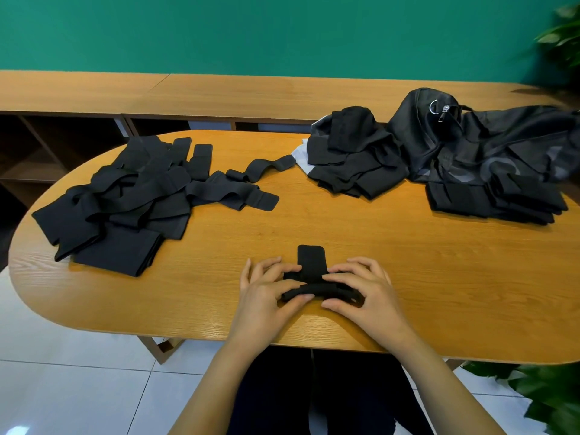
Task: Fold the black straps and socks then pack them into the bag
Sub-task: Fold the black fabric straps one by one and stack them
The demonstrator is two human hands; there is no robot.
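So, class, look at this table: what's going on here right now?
A person is folding one black strap at the near edge of the wooden table. The left hand and right hand pinch its rolled part. A loose pile of black pieces lies on the left, not yet folded. On the right, a folded stack sits beside the black bag and a second stack lies in front of it.

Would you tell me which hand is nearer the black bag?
Right. The bag lies beyond and right of the right hand; the left hand is further left.
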